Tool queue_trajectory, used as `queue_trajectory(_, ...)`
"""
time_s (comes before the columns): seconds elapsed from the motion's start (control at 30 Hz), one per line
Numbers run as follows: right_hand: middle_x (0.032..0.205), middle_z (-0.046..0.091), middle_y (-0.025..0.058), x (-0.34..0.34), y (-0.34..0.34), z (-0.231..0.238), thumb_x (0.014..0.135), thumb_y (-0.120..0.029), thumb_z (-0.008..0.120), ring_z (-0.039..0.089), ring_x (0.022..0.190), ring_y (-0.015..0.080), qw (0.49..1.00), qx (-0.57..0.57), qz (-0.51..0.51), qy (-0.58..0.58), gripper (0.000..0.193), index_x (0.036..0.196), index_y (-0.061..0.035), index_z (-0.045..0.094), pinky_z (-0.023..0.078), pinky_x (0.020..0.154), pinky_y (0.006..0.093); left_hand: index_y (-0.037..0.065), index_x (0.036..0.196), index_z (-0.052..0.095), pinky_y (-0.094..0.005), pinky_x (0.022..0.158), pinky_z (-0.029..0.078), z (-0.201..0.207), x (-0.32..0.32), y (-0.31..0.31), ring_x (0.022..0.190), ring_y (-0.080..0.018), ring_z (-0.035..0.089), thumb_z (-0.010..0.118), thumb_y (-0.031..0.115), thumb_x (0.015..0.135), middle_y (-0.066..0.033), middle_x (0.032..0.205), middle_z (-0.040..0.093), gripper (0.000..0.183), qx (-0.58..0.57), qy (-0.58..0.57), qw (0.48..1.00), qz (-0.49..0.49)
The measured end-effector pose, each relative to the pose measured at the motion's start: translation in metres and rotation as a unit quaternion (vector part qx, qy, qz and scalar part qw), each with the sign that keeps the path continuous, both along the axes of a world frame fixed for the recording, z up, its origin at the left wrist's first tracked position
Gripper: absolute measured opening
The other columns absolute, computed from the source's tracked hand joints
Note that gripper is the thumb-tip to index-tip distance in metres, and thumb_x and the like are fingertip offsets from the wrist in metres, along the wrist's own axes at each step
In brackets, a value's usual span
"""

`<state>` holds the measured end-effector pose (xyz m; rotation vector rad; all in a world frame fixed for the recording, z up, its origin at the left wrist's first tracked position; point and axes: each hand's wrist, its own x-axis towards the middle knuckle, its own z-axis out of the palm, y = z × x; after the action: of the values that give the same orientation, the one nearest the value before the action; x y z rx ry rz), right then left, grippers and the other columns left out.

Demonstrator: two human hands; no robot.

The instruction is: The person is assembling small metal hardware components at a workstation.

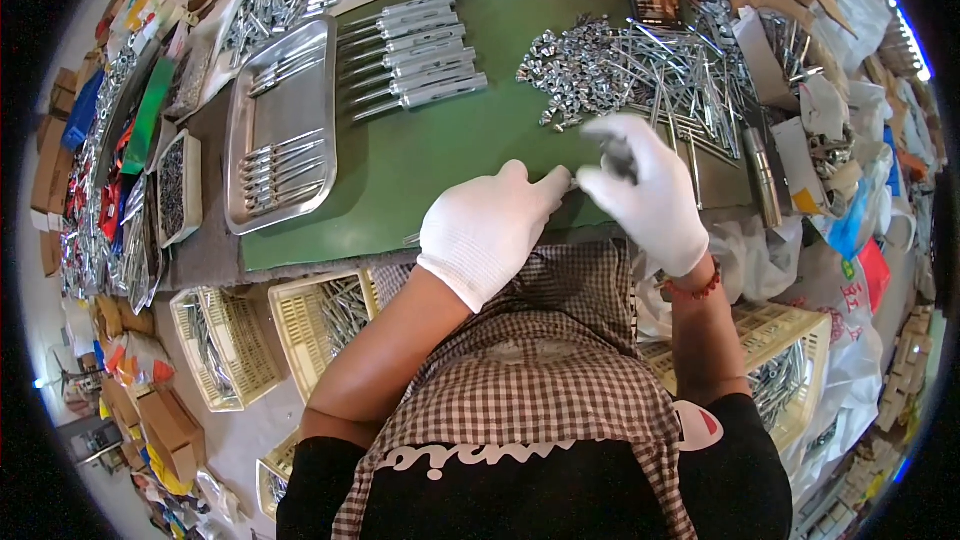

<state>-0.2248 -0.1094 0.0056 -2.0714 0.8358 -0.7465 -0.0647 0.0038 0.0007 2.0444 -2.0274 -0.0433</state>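
Note:
My left hand (490, 225), in a white knit glove, is closed low over the green tabletop at its front edge. It grips a slim metal rod (411, 239), mostly hidden under the glove; one end shows left of the palm. Beside its fingertips is my right hand (650, 195), also gloved, with thumb and fingers curved toward each other. Those fingers are blurred, and a grey patch between them cannot be made out. Beyond the right hand lie a heap of small shiny metal pieces (575, 70) and a pile of thin metal rods (685, 80).
A metal tray (236, 165) with rods stands at left, beside a row of thick metal tubes with slim shafts (430, 65). A narrow box of dark small parts (180, 190) sits farther left. Cream plastic baskets (225, 350) are below the table edge; a metal cylinder (762, 175) lies at right.

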Motion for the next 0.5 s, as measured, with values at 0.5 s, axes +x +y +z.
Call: queue_trajectory(0.5, 0.056, 0.031, -0.0024, 0.042, 0.004, -0.032, 0.103, -0.04, 0.043, 0.025, 0.046, 0.0099, 0.744, 0.4, 0.082, -0.529, 0.048, 0.076, -0.0018, 0.055, 0.019, 0.045, 0.0283, 0.017, 0.101, 0.063, -0.0419, 0.053, 0.053, 0.009, -0.001, -0.002, 0.06, -0.0298, 0.065, 0.059, 0.024, 0.094, -0.0099, 0.074, 0.057, 0.01, 0.023, 0.016, 1.0, -0.011)
